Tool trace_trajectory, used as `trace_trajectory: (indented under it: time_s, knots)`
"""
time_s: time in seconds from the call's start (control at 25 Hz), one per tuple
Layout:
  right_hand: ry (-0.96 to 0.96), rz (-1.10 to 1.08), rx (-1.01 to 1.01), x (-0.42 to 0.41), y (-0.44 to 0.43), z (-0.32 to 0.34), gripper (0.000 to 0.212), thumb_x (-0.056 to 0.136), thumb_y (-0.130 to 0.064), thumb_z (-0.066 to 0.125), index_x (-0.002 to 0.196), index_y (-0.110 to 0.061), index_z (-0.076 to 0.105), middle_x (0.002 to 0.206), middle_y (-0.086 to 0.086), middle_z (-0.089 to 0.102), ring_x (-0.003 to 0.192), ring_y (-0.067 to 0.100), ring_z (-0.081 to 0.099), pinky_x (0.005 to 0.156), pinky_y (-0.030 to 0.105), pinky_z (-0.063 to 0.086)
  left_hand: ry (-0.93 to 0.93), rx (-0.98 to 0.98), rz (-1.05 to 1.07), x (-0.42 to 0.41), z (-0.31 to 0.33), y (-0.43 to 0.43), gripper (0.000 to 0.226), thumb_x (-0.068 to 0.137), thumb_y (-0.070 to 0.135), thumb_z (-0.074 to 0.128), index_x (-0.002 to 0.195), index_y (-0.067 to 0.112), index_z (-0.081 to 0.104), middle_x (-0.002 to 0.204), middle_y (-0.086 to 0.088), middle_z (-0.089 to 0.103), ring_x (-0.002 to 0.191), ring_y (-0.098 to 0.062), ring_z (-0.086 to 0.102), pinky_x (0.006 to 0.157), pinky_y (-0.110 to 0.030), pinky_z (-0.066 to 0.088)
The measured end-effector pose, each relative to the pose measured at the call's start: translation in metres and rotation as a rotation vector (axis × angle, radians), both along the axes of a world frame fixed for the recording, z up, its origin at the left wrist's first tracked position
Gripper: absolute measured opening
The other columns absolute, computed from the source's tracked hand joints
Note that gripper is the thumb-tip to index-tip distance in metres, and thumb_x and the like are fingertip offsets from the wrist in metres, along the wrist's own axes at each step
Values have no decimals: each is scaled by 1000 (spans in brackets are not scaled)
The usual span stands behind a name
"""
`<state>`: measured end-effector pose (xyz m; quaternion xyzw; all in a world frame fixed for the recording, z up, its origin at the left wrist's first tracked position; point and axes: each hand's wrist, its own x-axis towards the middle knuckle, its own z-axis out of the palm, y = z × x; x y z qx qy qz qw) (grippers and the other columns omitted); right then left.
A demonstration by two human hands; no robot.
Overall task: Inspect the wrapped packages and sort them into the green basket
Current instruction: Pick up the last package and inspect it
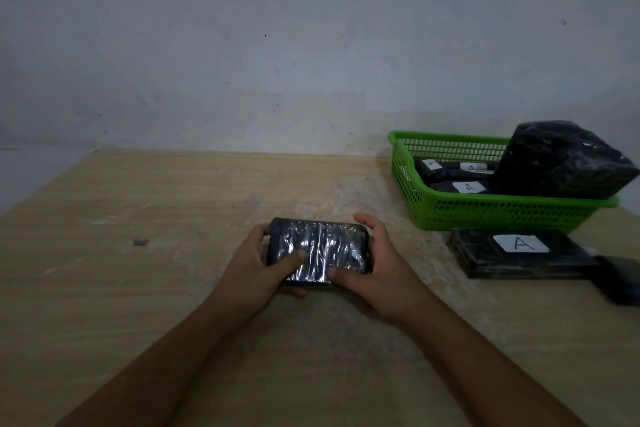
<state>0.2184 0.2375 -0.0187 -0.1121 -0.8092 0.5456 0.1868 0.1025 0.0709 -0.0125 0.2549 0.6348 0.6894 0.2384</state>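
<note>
Package (pixel 318 250), black under glossy crinkled film, sits mid-table pinched by its short ends: left hand (pixel 258 265) at 9, right hand (pixel 375 265) at 3, thumbs pressed on top. I judge it stiff, light, slippery; end-grip suits. Green basket (pixel 485 210) at 2, part filled; labelled package (pixel 519 253) just beside it.

Dim, bluish frame; we note corner vignetting, wide-angle bowing of the table (pixel 145 204) edge, and glare streaks on the held package (pixel 318 248).
</note>
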Motion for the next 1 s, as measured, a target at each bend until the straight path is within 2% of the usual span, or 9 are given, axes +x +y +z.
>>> trace_trajectory:
  time_s: [0.16,0.28,0.44,0.56,0.64,0.72,0.84,0.92,1.0]
  knots:
    - [94,-19,-172,0,9,5,48,85,0,67,117,-32,50,113,-2,68,101,13,68,72,32,57,-179,50,-41,-1,5,0,24,94,28,50,116,22,57,116,-9,65,105,-31,67,82,-47,58]
    - [127,-4,-286,3,13,7,44,87,9,60,108,-29,57,106,-2,71,92,14,69,60,37,59,-243,0,-55,2,8,-1,27,97,40,39,105,31,62,112,-5,68,103,-29,69,88,-44,57]
    - [174,-38,-392,7,17,8,43,86,14,57,102,-26,64,104,2,71,98,21,67,67,38,61,-344,66,-83,9,11,-2,28,96,33,45,110,19,65,105,-11,74,101,-31,70,89,-42,56]
    - [176,-93,-350,17,22,19,37,85,11,62,96,-23,73,91,1,72,87,17,65,68,27,55,-351,141,-138,14,14,-5,30,90,23,51,112,10,67,118,-14,70,113,-30,63,96,-40,51]
    - [130,-99,-226,33,25,24,36,84,6,67,90,-28,78,82,3,68,70,13,59,59,23,47,-305,183,-163,19,16,-5,35,81,23,56,112,11,68,125,-10,66,120,-23,59,99,-35,48]
    - [92,-145,-148,51,28,24,40,82,5,69,89,-34,77,79,8,67,63,13,56,55,22,44,-56,107,-148,28,14,-1,36,80,37,62,112,22,70,125,4,66,121,-11,58,98,-23,49]
    - [89,-186,-108,86,39,21,52,81,9,66,88,-41,76,83,-3,76,74,12,65,64,22,52,334,-46,-152,53,9,17,48,66,65,69,107,41,68,116,18,68,111,4,60,90,-14,46]
    - [72,-213,-140,112,54,21,52,80,11,66,97,-36,77,93,-10,77,85,6,68,73,21,53,335,-26,-239,73,3,34,49,57,63,76,103,46,70,122,20,63,116,6,57,95,-12,44]
    - [47,-223,-172,142,73,22,48,77,8,71,115,-22,70,112,-4,73,96,6,69,83,22,54,292,-14,-316,95,0,56,57,53,52,85,106,39,69,128,15,58,119,6,54,100,-13,43]
